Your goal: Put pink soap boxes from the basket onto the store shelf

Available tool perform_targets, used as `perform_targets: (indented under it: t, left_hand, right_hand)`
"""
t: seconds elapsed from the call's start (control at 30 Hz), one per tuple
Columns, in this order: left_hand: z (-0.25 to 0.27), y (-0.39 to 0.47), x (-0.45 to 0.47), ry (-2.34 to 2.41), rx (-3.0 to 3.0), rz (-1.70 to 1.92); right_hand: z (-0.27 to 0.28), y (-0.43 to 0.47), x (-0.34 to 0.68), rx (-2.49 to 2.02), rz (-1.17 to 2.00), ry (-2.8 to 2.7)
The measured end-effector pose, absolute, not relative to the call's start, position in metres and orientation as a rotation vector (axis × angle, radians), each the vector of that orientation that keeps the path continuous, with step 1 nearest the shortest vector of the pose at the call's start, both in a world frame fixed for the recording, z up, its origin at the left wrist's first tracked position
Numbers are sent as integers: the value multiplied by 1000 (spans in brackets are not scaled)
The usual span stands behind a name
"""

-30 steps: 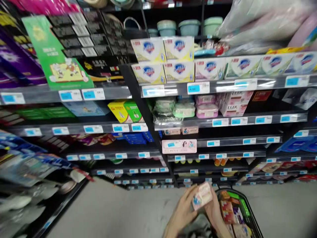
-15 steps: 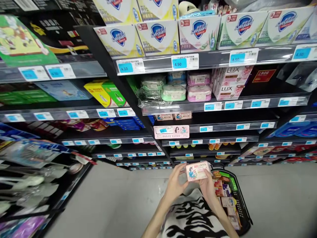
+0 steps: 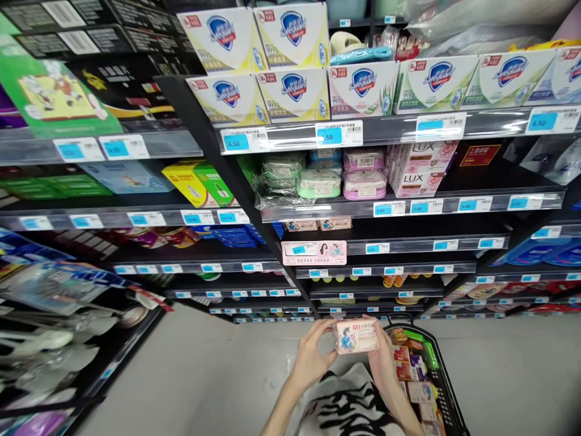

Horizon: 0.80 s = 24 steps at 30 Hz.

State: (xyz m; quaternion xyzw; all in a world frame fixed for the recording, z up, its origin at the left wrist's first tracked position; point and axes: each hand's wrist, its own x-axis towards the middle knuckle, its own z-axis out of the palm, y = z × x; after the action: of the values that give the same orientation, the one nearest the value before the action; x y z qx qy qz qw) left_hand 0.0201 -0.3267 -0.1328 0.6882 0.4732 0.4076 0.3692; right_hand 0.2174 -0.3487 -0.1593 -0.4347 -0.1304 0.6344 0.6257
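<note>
A pink pack of soap (image 3: 357, 336) with a blue-and-pink picture is held in front of my body, its printed face turned up toward me. My left hand (image 3: 312, 351) grips its left end with thumb and fingers curved round it. On the other end, my right hand (image 3: 382, 353) is closed, its thumb along the right edge. The fingertips behind the pack are hidden. Just right of my right hand is a black shopping basket (image 3: 447, 378) holding several packs, among them a similar pink pack (image 3: 421, 392).
Ahead are shelves with Safeguard soap boxes (image 3: 362, 91), Lux boxes (image 3: 416, 183) and soap dishes (image 3: 319, 183). Similar pink packs (image 3: 336, 224) sit on the shelf below, behind a pink label (image 3: 314, 252). A rack of hanging utensils (image 3: 59, 339) stands at left, beside grey floor (image 3: 204, 375).
My view has tilted up slightly, so shelves and hands appear lower. The soap pack stays between both hands, shifted slightly left and more level.
</note>
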Motion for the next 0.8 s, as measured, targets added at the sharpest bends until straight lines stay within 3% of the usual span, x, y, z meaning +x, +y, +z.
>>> perform_targets:
  t: [0.27, 0.57, 0.8]
  left_hand:
    - [-125, -331, 24, 1219, 1904, 868]
    - [-112, -322, 61, 1199, 2259, 181]
    - [-108, -306, 64, 1014, 2412, 144]
  right_hand:
    - [-177, -349, 225, -1121, 1421, -354]
    - [-178, -354, 214, -1367, 1226, -624]
    - [-173, -366, 223, -1477, 1025, -796]
